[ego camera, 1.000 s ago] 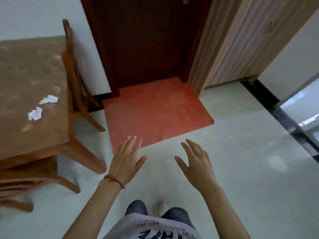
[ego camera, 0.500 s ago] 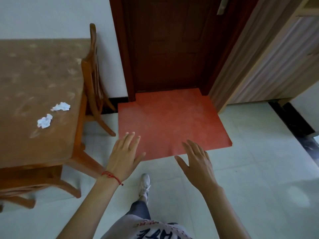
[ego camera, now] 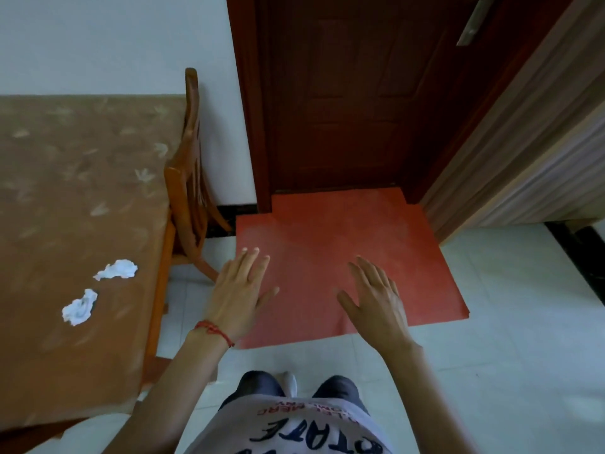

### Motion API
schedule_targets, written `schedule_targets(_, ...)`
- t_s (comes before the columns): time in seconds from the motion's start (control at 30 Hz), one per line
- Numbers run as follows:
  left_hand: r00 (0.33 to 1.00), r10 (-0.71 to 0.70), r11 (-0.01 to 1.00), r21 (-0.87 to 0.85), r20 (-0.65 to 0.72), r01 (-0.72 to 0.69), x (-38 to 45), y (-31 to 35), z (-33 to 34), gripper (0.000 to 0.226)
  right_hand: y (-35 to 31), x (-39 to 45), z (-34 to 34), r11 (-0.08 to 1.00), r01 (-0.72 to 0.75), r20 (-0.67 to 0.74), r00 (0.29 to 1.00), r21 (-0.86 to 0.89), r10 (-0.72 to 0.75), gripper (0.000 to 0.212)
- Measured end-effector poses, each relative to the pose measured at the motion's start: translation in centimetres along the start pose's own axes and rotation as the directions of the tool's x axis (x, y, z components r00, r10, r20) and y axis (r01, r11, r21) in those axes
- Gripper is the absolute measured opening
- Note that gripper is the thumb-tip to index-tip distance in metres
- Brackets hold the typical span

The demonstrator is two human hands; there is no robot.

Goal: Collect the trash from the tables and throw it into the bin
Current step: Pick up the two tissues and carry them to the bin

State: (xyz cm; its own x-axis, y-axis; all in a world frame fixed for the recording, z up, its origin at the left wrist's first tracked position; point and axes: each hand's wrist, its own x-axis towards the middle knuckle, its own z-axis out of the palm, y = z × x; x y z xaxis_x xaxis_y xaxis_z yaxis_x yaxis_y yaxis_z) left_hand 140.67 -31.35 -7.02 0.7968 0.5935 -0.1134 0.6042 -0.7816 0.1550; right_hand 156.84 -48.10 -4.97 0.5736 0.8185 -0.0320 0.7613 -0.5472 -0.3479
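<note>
Two crumpled white tissues lie on the brown-clothed table (ego camera: 59, 198) at left: the nearer tissue (ego camera: 79, 311) and the farther tissue (ego camera: 117, 270), close together. A wooden chair (ego camera: 188, 178) stands beside it. The left hand (ego camera: 239, 294) and right hand (ego camera: 376, 303) hover empty, fingers straight, above the red mat (ego camera: 376, 231) before a dark door (ego camera: 343, 93).

Item count, head view:
- Crumpled white paper wads: 2, on the table (ego camera: 65, 208), at 9 o'clock; far wad (ego camera: 117, 269), near wad (ego camera: 78, 308).
- Tables: 1.
- Wooden chairs (ego camera: 188, 178): 1, at 10 o'clock.
- Red floor mats (ego camera: 330, 250): 1, at 12 o'clock.
- Doors (ego camera: 343, 93): 1.
- Hands: 2; left hand (ego camera: 239, 294), right hand (ego camera: 376, 301).
</note>
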Motion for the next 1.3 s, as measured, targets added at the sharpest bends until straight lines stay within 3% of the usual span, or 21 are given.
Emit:
schedule_targets(0.27, 0.991, -0.127, 0.992, -0.032, -0.036, 0.125, 5.3, -2.8, -0.9, 0.072, -1.4, 9.2, 0.0, 0.992, 0.126, 0.031, 0.992, -0.021, -0.125, 0.053)
schedule_targets(0.37, 0.977, -0.209, 0.975, -0.092, -0.041, 0.204, 7.1, -3.7, -1.0, 0.074, -2.0, 13.3, -0.1, 0.983, 0.185, 0.137, 0.974, -0.008, -0.182, 0.056)
schedule_targets(0.47, 0.954, -0.296, 0.949, -0.126, -0.047, 0.288, 8.7, -4.6, -1.2, 0.074, -2.8, 17.3, 0.1, 0.966, 0.259, 0.143, 0.956, 0.009, -0.258, 0.059)
schedule_targets(0.7, 0.848, -0.53, 0.838, -0.165, -0.013, 0.521, 10.8, -5.7, -1.6, 0.074, -5.3, 25.9, 0.5, 0.859, 0.511, 0.238, 0.83, 0.036, -0.504, 0.072)
schedule_targets(0.8, 0.768, -0.64, 0.759, -0.176, -0.026, 0.626, 10.7, -6.1, -1.9, 0.073, -6.9, 28.3, 1.1, 0.785, 0.614, 0.277, 0.744, 0.077, -0.609, 0.075)
schedule_targets(1.03, 0.529, -0.845, 0.53, -0.24, -0.073, 0.813, 7.6, -6.6, -1.5, 0.064, -12.2, 31.0, 3.2, 0.539, 0.826, 0.425, 0.433, 0.166, -0.795, 0.074)
schedule_targets(1.13, 0.412, -0.91, 0.411, -0.221, -0.045, 0.884, 5.8, -6.5, -1.5, 0.071, -14.7, 30.9, 4.1, 0.442, 0.867, 0.435, 0.315, 0.23, -0.844, 0.062)
schedule_targets(1.3, 0.274, -0.962, 0.269, -0.227, -0.013, 0.936, 2.6, -6.7, -1.0, 0.07, -18.5, 29.6, 6.5, 0.32, 0.902, 0.447, 0.168, 0.29, -0.879, 0.068)
